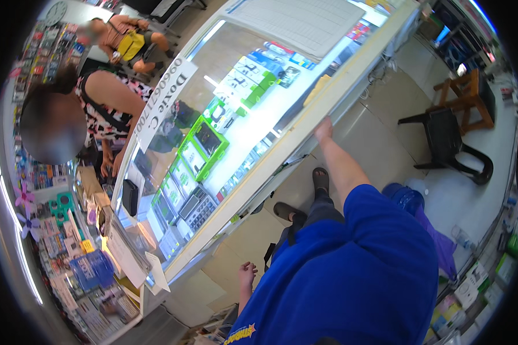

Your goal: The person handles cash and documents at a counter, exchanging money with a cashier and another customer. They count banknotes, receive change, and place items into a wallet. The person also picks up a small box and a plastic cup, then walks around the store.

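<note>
My right hand (pixel 323 127), on a stretched-out arm, is closed against the inner edge of a glass display counter (pixel 253 167); its fingertips are hard to make out. Lower down, my left hand (pixel 247 275) hangs beside my body, fingers loosely curled and slightly apart, with nothing in it. Beneath the counter's glass lie green-and-white boxes (pixel 244 83), a bright green case with dark items (pixel 204 145) and a dark keypad-like device (pixel 198 210). A large ruled paper sheet (pixel 299 20) covers the far end of the top.
Across the counter a person in a patterned top (pixel 109 103) leans on it; another person with a yellow bag (pixel 132 43) sits behind. A black plastic chair (pixel 443 141) and a wooden stool (pixel 472 100) stand at right. A blue tub (pixel 92 270) sits among packaged goods at lower left.
</note>
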Motion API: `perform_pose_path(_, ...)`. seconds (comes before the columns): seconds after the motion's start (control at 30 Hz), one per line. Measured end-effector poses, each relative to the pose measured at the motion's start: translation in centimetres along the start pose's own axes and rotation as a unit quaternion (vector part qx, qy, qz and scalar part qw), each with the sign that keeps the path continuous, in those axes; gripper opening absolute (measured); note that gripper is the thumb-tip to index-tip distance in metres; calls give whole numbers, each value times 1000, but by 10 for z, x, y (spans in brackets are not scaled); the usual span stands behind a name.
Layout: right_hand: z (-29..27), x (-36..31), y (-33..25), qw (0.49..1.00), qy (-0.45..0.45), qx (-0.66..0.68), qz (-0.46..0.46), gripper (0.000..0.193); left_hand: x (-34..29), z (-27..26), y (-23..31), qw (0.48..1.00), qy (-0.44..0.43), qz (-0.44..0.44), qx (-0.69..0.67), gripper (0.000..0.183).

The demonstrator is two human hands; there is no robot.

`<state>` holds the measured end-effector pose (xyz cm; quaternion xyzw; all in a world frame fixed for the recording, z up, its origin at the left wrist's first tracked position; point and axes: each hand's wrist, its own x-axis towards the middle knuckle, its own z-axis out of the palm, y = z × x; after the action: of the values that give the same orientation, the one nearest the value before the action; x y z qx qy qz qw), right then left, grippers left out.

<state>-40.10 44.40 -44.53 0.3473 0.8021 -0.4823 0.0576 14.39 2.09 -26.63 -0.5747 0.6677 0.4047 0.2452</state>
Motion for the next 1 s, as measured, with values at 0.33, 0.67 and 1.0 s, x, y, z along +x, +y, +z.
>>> perform_pose_path(0.33, -16, 79, -5, 986, -77, 122, -82, 48, -7, 12, -59, 999, 39, 22, 6, 47)
perform_pose_path(0.67, -22, -4, 88, 956, -19, -211, -204, 31, 55, 5, -35, 995, 30, 99, -6, 46)
perform_pose_path(1.0, -16, -316, 62, 872, -419, -222, -122, 27, 161, -62, -39, 989, -49, 135, 14, 45)
